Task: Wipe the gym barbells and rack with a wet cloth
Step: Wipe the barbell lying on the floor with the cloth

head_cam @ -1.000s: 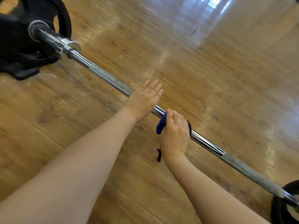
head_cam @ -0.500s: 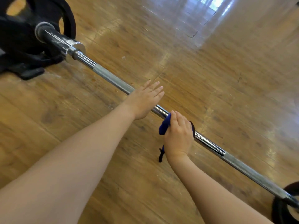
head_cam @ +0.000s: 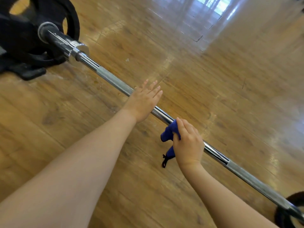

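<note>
The barbell (head_cam: 115, 80) runs on a long diagonal over the wooden floor (head_cam: 213, 96), and everything here sits along it. At its upper-left end the thick chrome sleeve pushes into a black weight plate (head_cam: 72, 18), with more dark gear bunched up beside that plate. Down at the lower-right end, another black plate (head_cam: 283, 216) is only partly in view at the frame's corner. Near the bar's middle, the left hand (head_cam: 142, 102) lies flat across the shaft, fingers straight and together, reaching out past the far side of the bar, gripping nothing, palm down where the rough knurled section gives way to smooth chrome. Just beyond it toward the lower-right end, the right hand (head_cam: 188, 143) is curled over the bar with a blue cloth (head_cam: 168, 133) bunched under the fingers, pressed against the smooth shaft. A fold of the cloth bulges out on the near side of the bar beside the thumb, and a dark tail with a loose thread hangs down below the wrist. The two hands are near each other, apart, with bare chrome showing between them. The picture is a little blurred.
</note>
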### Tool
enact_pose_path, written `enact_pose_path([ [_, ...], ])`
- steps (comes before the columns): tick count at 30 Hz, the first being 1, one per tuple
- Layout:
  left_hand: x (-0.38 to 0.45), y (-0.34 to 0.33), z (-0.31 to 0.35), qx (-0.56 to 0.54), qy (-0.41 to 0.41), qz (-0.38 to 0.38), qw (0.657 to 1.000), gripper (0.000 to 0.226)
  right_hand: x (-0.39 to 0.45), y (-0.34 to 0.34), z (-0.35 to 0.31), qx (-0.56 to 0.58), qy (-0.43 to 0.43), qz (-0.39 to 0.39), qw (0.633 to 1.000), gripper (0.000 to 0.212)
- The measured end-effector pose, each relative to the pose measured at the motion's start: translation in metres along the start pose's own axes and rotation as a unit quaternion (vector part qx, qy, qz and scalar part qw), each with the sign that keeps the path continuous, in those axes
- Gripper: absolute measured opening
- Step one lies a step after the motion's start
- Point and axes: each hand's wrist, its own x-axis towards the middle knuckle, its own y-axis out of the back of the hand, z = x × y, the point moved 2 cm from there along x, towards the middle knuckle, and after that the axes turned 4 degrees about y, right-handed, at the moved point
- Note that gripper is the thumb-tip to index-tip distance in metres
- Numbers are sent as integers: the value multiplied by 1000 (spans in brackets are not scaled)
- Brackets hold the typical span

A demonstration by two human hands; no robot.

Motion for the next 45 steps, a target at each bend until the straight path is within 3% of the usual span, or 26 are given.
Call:
enact_pose_path([
  [3,3,2,1,12,0,-18,1000,58,14,-8,-27,23,-61,2,998,37],
  [7,11,6,0,25,-20,-65,997,50,40,-22,-56,40,-20,-24,999,43],
  [11,19,8,-2,6,-37,-143,989,41,20,-15,-33,30,18,-22,999,51],
  [15,11,8,-3,-13,-30,-92,995,49,-18,10,11,2,-4,16,1000,43],
  [19,2,9,-4,-33,-24,-29,999,57,-5,1,-10,-16,-43,20,999,33],
  [25,5,6,-5,-54,-12,-37,998,47,42,-33,-65,32,-15,-23,999,43],
  [30,2,6,-5,-51,-14,-27,998,49,25,-20,-39,15,40,-19,999,52],
  [33,3,6,-4,-52,-15,-20,998,49,10,-11,-23,8,20,0,1000,59],
  [40,1,-4,-3,-30,-12,30,999,52,32,-25,-55,29,-19,-26,999,45],
  [45,7,-2,-2,-37,-9,-1,999,43,29,-25,-45,45,2,-38,998,47],
])
